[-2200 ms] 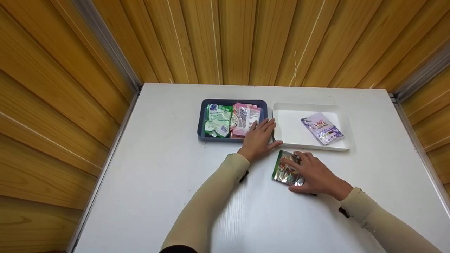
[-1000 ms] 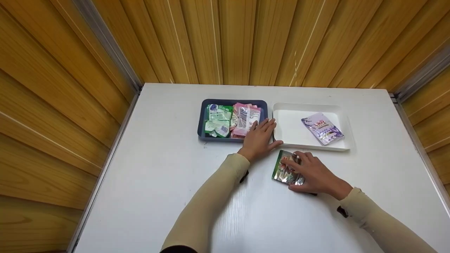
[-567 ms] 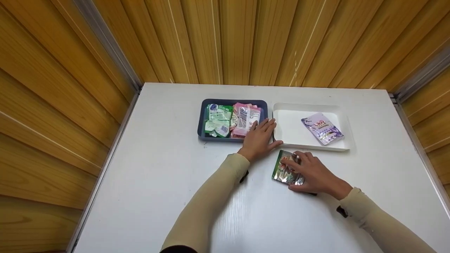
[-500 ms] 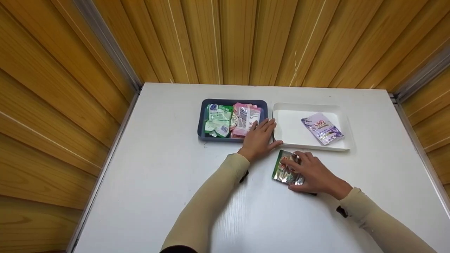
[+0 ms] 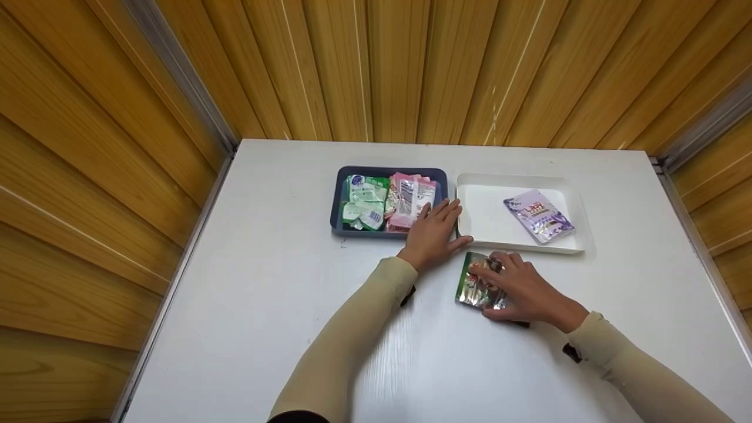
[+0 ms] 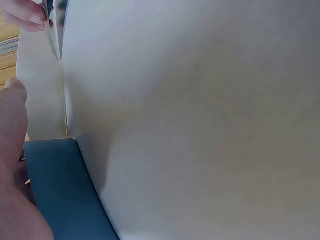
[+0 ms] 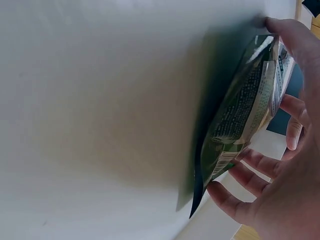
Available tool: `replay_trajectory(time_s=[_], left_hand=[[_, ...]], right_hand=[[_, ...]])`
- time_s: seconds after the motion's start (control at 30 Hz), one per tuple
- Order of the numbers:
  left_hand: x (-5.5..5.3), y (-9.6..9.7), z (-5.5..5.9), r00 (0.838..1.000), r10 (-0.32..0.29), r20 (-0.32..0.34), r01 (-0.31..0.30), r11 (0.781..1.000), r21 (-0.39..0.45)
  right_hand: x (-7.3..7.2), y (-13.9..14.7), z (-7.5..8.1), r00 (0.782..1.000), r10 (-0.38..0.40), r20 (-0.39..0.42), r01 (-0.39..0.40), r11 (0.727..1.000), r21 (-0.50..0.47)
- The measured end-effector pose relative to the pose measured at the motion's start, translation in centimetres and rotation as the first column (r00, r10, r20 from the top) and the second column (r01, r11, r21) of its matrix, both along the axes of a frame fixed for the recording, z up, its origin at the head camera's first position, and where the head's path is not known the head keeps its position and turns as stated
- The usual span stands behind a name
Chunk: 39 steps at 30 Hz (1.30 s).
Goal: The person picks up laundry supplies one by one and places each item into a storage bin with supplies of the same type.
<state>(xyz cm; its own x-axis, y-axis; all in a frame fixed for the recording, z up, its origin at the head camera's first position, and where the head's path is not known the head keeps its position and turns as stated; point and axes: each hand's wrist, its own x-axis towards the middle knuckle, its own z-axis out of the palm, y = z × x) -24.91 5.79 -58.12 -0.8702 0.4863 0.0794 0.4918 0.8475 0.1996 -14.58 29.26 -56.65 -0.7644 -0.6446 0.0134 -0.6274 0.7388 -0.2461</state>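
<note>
In the head view my right hand (image 5: 529, 292) grips a green and silver foil pouch (image 5: 472, 288), its thumb at the near edge and its fingers across the top. The right wrist view shows the pouch's printed back (image 7: 240, 110) tilted toward the camera, with a shadow on the table below it. My left hand (image 5: 430, 235) lies with straight fingers over the near right corner of a dark blue tray (image 5: 370, 233), beside pink packets (image 5: 405, 202). Green packets (image 5: 365, 200) fill that tray's left half. The tray's blue side (image 6: 60, 185) appears below my left hand (image 6: 15, 145) in the left wrist view.
A white tray (image 5: 487, 217) stands just right of the blue one, with a purple pouch (image 5: 539, 215) lying flat in it. Both trays sit on a white table (image 5: 282, 282). Wood-panel walls (image 5: 393, 70) enclose the table at the back and sides.
</note>
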Motion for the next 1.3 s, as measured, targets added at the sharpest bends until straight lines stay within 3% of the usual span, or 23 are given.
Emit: replay_trajectory(time_s=[1.3], left_hand=[[-0.1, 0.1, -0.1, 1.000, 0.003, -0.005, -0.003, 1.000, -0.028]], right_hand=[[-0.3, 0.4, 1.2, 0.999, 0.019, -0.034, -0.019, 1.000, -0.005]])
